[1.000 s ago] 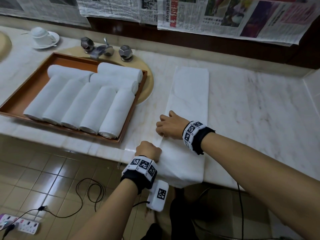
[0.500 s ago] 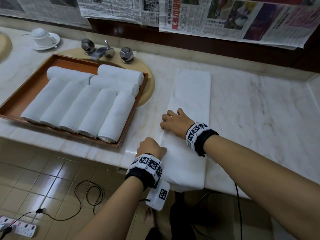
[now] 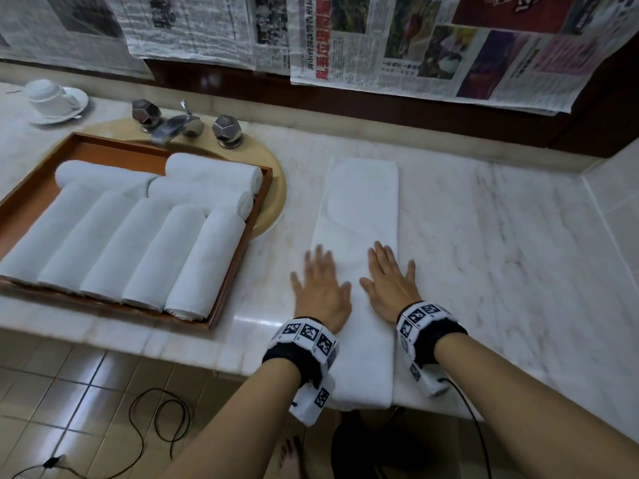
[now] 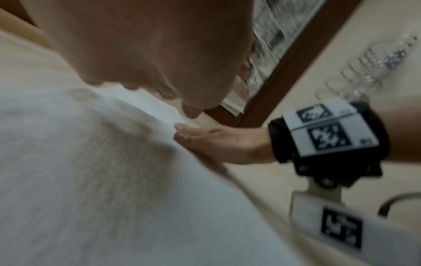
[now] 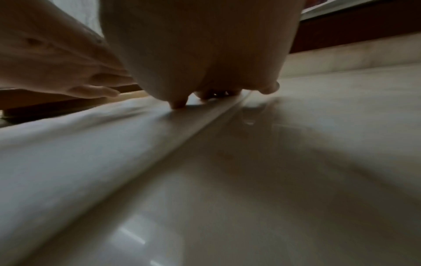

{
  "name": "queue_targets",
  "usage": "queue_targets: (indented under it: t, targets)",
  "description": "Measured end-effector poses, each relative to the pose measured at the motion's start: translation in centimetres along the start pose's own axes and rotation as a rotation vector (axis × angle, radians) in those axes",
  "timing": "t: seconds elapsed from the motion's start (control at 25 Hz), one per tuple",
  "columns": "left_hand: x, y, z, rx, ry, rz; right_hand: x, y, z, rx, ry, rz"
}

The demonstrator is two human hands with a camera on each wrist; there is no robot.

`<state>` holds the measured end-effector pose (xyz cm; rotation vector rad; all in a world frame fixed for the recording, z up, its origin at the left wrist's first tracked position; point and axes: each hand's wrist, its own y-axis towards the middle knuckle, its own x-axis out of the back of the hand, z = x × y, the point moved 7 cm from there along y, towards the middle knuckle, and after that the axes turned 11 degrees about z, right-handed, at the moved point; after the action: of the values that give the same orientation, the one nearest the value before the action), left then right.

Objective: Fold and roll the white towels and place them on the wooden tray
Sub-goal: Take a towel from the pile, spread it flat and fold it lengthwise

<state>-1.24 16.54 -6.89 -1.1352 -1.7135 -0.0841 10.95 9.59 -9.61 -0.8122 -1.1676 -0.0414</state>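
Your left hand (image 3: 320, 292) and right hand (image 3: 389, 288) press flat, fingers spread, on the folded white terry towel strip (image 3: 359, 216), 3 o'clock of the wooden tray (image 3: 103, 146). Soft, light, floppy: pinch the near corners at 6 o'clock.

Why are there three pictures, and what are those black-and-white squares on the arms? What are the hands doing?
No machine here, just a person. One camera sits on the head and one on each wrist, so you get three views. The checkered bands help track the arms. In the head view, the left hand and right hand lie flat, fingers spread, on a long folded white towel on the marble counter. They hold nothing. Beside it, a wooden tray carries seven rolled towels. Behind it are a tap and a cup.
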Motion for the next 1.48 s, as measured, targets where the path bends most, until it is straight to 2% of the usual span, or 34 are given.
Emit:
queue_targets:
  t: [0.04, 0.08, 0.12, 0.16, 0.24, 0.28, 0.32, 0.36, 0.4, 0.44, 0.48, 0.52, 0.6, 0.64, 0.68, 0.76, 0.8, 0.84, 0.92, 0.96, 1.0, 1.12, 1.16, 1.2, 1.28, 1.32, 1.36, 1.44, 1.48]
  targets:
    - [-1.1, 0.8, -1.2, -0.122, 0.041, 0.099, -0.2, -0.1, -0.7, 0.004, 0.003, 0.022]
    - [-2.1, 1.5, -1.4, -0.169, 0.073, 0.173, -0.4, -0.2, -1.1, 0.01, 0.01, 0.023]
    - [-2.6, 2.4, -0.6, -0.129, 0.079, 0.199, -0.3, -0.2, -1.6, 0.009, 0.017, 0.008]
    - [-2.4, 3.2, 0.7, 0.007, 0.042, 0.177, -0.2, -0.2, -1.8, 0.005, 0.015, -0.015]
    - [-0.8, 3.5, 3.2, 0.363, -0.108, 0.094, 0.2, 0.0, -2.1, -0.009, 0.005, -0.069]
    - [-0.2, 3.7, 2.8, 0.402, -0.157, 0.075, 0.5, 0.3, -2.2, -0.015, 0.017, -0.102]
    - [0.0, 4.5, 1.3, 0.304, -0.167, 0.064, 1.0, 0.7, -2.3, -0.016, 0.037, -0.139]
    - [0.0, 5.5, -0.9, 0.119, -0.143, 0.085, 1.6, 1.0, -2.4, -0.013, 0.055, -0.174]
    - [-0.3, 6.0, -2.8, -0.069, -0.096, 0.14, 2.1, 1.3, -2.4, -0.011, 0.064, -0.195]
    - [-0.6, 6.6, -3.8, -0.186, -0.059, 0.197, 2.6, 1.7, -2.6, -0.016, 0.06, -0.2]
    - [-0.6, 7.4, -3.4, -0.179, -0.049, 0.219, 2.9, 2.0, -2.7, -0.025, 0.046, -0.196]
    - [-0.2, 8.5, -2.1, -0.071, -0.07, 0.184, 3.2, 2.3, -2.8, -0.034, 0.03, -0.19]
    - [1.5, 9.0, 1.4, 0.322, -0.201, 0.061, 3.5, 2.7, -3.0, -0.054, 0.023, -0.179]
    - [2.2, 9.2, 1.3, 0.366, -0.211, 0.052, 3.8, 3.1, -3.1, -0.061, 0.026, -0.18]
    - [2.4, 9.6, 0.0, 0.262, -0.186, 0.059, 4.0, 3.3, -3.2, -0.069, 0.025, -0.177]
    - [1.3, 10.9, -3.6, -0.103, -0.03, 0.147, 4.6, 4.4, -3.4, -0.079, 0.029, -0.166]
    - [0.8, 11.3, -4.1, -0.196, -0.022, 0.201, 4.9, 5.0, -3.6, -0.087, 0.047, -0.157]
    - [1.0, 12.3, -3.4, -0.159, -0.079, 0.201, 5.1, 5.4, -3.8, -0.1, 0.066, -0.142]
    - [3.0, 13.7, 0.1, 0.231, -0.27, 0.031, 5.5, 6.1, -4.0, -0.126, 0.064, -0.118]
    - [3.9, 13.5, 1.2, 0.392, -0.298, 0.016, 5.6, 6.2, -4.1, -0.135, 0.067, -0.107]
    - [4.5, 13.6, 0.6, 0.386, -0.229, 0.041, 5.7, 6.3, -4.0, -0.14, 0.079, -0.108]
    - [2.6, 14.7, -5.3, -0.182, 0.012, 0.193, 6.2, 6.6, -4.1, -0.156, 0.136, -0.072]
    - [2.3, 15.0, -5.6, -0.233, 0.013, 0.233, 6.5, 6.8, -4.2, -0.163, 0.137, -0.049]
    - [2.6, 15.9, -4.7, -0.161, -0.049, 0.203, 6.7, 6.9, -4.2, -0.167, 0.111, -0.03]
    - [4.9, 17.0, -1.0, 0.243, -0.255, 0.048, 7.0, 7.0, -4.1, -0.174, 0.06, -0.015]
    - [5.9, 17.0, -0.2, 0.364, -0.269, 0.023, 7.1, 7.1, -4.1, -0.178, 0.048, -0.01]
    - [6.5, 17.2, -1.0, 0.319, -0.205, 0.021, 7.2, 7.1, -4.1, -0.186, 0.04, -0.003]
    - [5.6, 17.8, -4.8, -0.072, -0.004, 0.102, 7.5, 7.1, -4.0, -0.196, 0.013, -0.017]
    - [4.6, 17.9, -5.9, -0.207, 0.049, 0.178, 7.8, 7.0, -3.9, -0.204, -0.001, -0.031]
